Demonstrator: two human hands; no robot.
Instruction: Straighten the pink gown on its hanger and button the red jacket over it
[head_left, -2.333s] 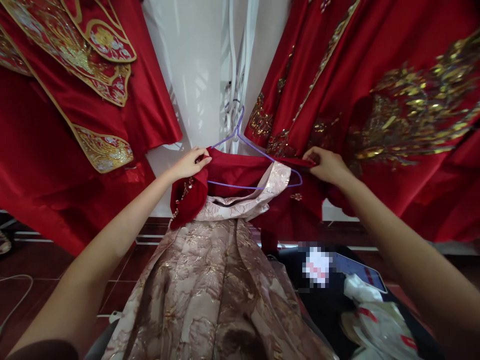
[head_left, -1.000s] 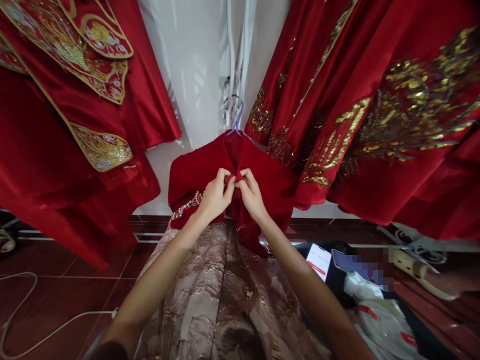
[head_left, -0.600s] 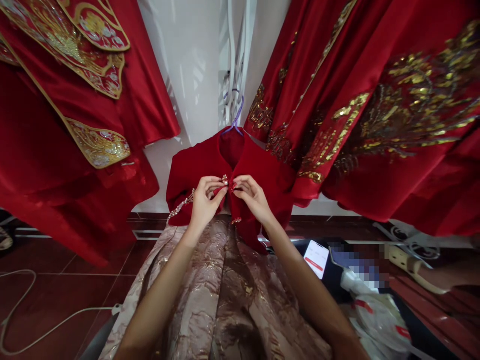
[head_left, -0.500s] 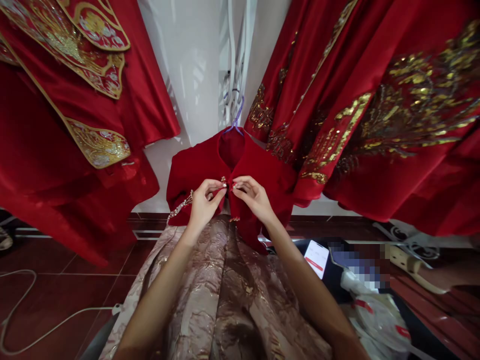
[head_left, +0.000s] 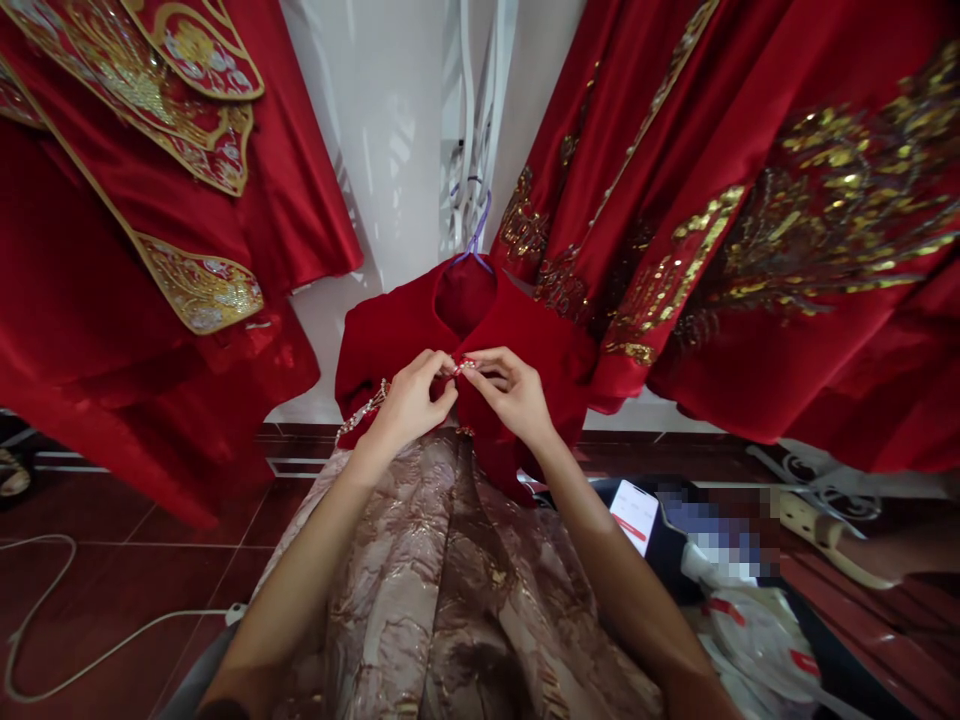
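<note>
jacket: short red jacket (head_left: 390,335). Plush velvet-like nap, matte. Stand collar open at the neck, short wide sleeves spread to either side.
location: hangs on a thin purple wire hanger (head_left: 478,235), with the hook up against the white wall (head_left: 390,150), between the two groups of hanging red garments. Hem overlaps the top of the skirt.
closure: small beaded clasp (head_left: 459,367) at centre front, just below the collar. Pale and red beads, detail too small to read.
trim: silvery bead string (head_left: 361,412) along the sleeve edge on the left side.
left hand: left hand (head_left: 411,395) on the left front edge, fingers (head_left: 439,362) pinched together on the cloth at the clasp.
right hand: right hand (head_left: 512,390) on the right front edge, fingers (head_left: 487,360) likewise pinched shut at the clasp. The two hands' fingertips are touching.
skirt: champagne brocade skirt (head_left: 442,580) under the jacket. Stiff weave, raised floral pattern, gold metallic flecks, deep vertical pleats.
left side: red satin robes (head_left: 112,250), glossy, with curved gold-bordered embroidered panels.
right side: red satin gown (head_left: 750,200), with dense gold sequin sprays.
floor: dark red tiled floor (head_left: 112,560), glossy. White cable (head_left: 75,650) loops near its left edge. Phone (head_left: 634,515) with lit screen sits lower right, beside white plastic bags (head_left: 750,630).
</note>
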